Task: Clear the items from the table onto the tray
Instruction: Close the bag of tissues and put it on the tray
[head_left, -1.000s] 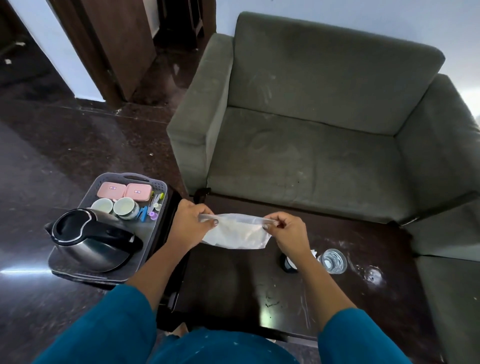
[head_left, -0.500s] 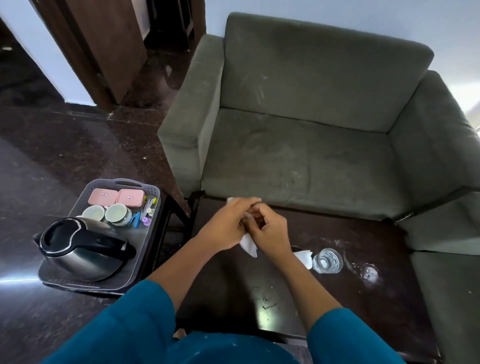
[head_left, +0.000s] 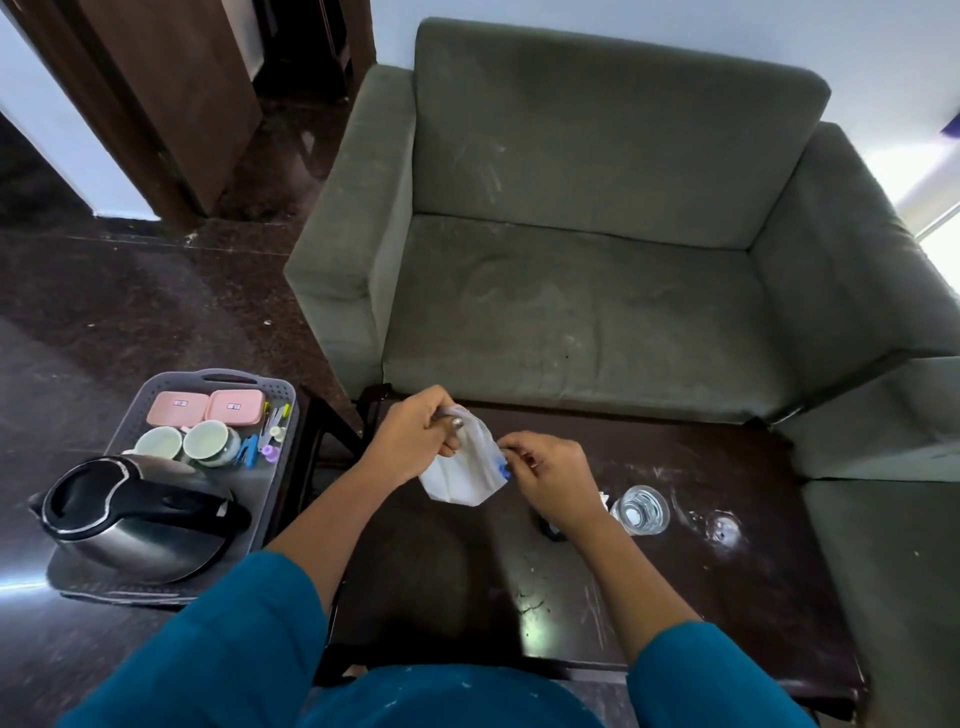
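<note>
From the head view I see my left hand (head_left: 415, 434) above the far left part of the dark tabletop (head_left: 467, 571), its fingers (head_left: 451, 422) clenched around the top of a thin white plastic bag (head_left: 460, 475) that hangs below it. My right hand (head_left: 550, 475) sits just beside it, fingers pinching the bag's right edge, where a small blue bit (head_left: 502, 466) shows; what that bit is I cannot tell. The bag is off the tabletop, held between both hands.

On the tabletop to the right of my right wrist stands a clear drinking glass (head_left: 640, 510), upright, with a wet ring mark (head_left: 723, 527) near it further right. A dark small object (head_left: 549, 526) lies partly hidden under my right wrist.

Left of the tabletop sits the grey tray (head_left: 280, 441). It carries a steel kettle (head_left: 140, 514) with a black lid at the near end, two pale cups (head_left: 210, 441) side by side behind it, two pink boxes (head_left: 205, 406) at the far end, and some small colourful items (head_left: 267, 434) along the right wall. A grey-green sofa (head_left: 597, 234) stands beyond the tabletop.
</note>
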